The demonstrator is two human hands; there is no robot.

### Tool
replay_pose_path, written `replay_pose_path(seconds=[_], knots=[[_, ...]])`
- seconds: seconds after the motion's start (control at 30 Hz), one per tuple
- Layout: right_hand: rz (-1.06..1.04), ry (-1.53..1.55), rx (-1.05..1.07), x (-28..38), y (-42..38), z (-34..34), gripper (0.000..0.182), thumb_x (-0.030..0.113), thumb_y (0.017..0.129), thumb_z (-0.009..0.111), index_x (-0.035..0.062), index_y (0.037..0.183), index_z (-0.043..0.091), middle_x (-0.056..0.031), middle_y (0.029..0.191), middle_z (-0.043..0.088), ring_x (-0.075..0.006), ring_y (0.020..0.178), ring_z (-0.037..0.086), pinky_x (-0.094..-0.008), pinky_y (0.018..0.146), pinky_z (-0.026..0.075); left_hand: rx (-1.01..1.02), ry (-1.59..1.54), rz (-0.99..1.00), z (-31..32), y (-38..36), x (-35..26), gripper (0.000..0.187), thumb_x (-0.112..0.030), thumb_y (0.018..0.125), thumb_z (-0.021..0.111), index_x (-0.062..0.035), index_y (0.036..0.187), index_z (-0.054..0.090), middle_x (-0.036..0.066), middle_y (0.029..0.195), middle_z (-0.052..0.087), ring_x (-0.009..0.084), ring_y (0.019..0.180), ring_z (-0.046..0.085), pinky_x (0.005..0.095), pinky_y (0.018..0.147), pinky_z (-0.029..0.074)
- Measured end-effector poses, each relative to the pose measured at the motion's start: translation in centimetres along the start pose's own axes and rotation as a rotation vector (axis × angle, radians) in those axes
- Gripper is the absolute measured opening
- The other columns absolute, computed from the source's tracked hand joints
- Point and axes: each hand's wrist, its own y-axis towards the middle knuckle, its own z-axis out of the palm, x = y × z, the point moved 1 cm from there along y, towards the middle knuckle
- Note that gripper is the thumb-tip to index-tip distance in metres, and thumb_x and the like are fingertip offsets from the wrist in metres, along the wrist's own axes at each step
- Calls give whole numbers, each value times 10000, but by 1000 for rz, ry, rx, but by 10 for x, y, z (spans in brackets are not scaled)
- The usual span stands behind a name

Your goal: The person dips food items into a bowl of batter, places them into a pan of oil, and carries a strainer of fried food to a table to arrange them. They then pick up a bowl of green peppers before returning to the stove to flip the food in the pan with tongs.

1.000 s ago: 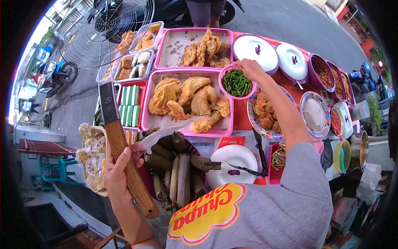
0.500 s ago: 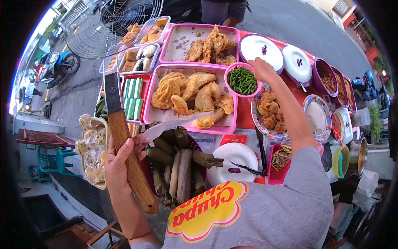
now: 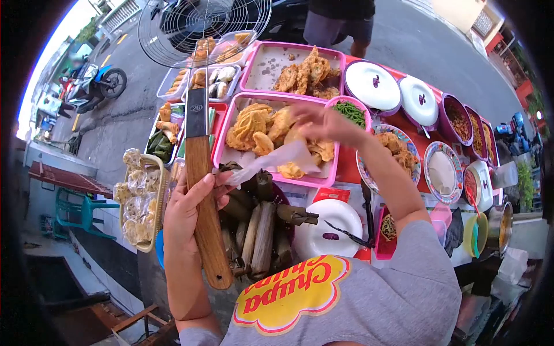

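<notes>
Skimmer handle [image 3: 203,196]: one, gripped by left hand [image 3: 187,216], with one paper sheet [image 3: 277,158]
Right hand [image 3: 323,124]: blurred, grip unclear, over pink tray [image 3: 222,144]
White lids [image 3: 372,85]: two

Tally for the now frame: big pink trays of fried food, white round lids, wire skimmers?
Large pink rectangular plastic trays of fried food: 2
White round lids with purple knobs: 3
Wooden-handled wire skimmer: 1
Total: 6
</notes>
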Motion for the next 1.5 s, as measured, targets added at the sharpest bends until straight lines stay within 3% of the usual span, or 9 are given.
replay_pose_path(seconds=[0.27,0.53,0.73,0.83,0.97,1.2,1.33,1.43,1.5], knots=[[320,-749,-1084,-133,122,-157,463,271,688,553,-34,1029,487,-257,1013,528,-370,951,512,-386,810,421,-203,3,63,-13,-41,-12,417,-109,769,577,-35,1140,401,140,888,590,196,763,601,252,579,500],[516,-99,-1219,-158,190,-132,615,237,679,592,-18,1181,344,-234,1061,508,-343,930,536,-368,805,441,-281,9,23,-20,-42,-9,455,-89,760,585,-37,1166,385,153,895,593,210,778,605,259,567,502],[700,-835,-1134,-126,162,-130,520,130,653,558,32,1143,415,-202,1154,436,-331,1010,479,-408,826,412,-268,-34,0,-15,-29,-6,473,-68,770,569,-37,1193,360,150,900,593,216,802,603,272,567,505],[-17,-1525,-745,-118,157,-120,353,148,667,534,96,1015,545,-141,1119,487,-268,1035,461,-406,828,375,-225,-44,-6,-15,-24,-4,478,-60,777,559,-40,1205,349,148,906,593,217,810,601,274,569,503],[333,-1588,-291,-97,147,-115,263,175,693,512,105,934,590,-125,981,572,-305,943,514,-463,794,385,-170,-39,-6,-15,-21,-3,464,-61,787,549,-40,1205,349,143,909,594,213,810,600,275,581,502],[-93,-1086,-341,-51,110,-94,207,242,757,524,52,750,606,-143,685,575,-259,683,573,-326,649,443,-27,-55,-24,-14,-1,2,446,-94,793,559,-54,1193,366,104,940,585,176,818,587,268,626,500],[-62,288,356,28,31,1,690,212,681,678,72,1262,336,-91,1128,483,-159,1059,445,-295,897,357,100,-52,26,-11,19,6,395,-145,784,582,-61,1134,420,88,916,598,175,795,596,252,642,491],[-313,-481,323,36,0,43,603,190,633,725,17,1145,457,-78,1101,509,-184,1068,438,-332,913,333,179,-140,30,-5,29,12,435,-135,794,571,-63,1182,387,73,902,583,163,786,593,267,648,494],[33,-159,99,38,-15,69,362,106,722,638,15,1052,521,-45,930,570,-141,844,547,-278,725,450,226,-148,34,-3,30,13,436,-128,790,573,-73,1183,391,74,901,584,158,775,592,273,657,494]])
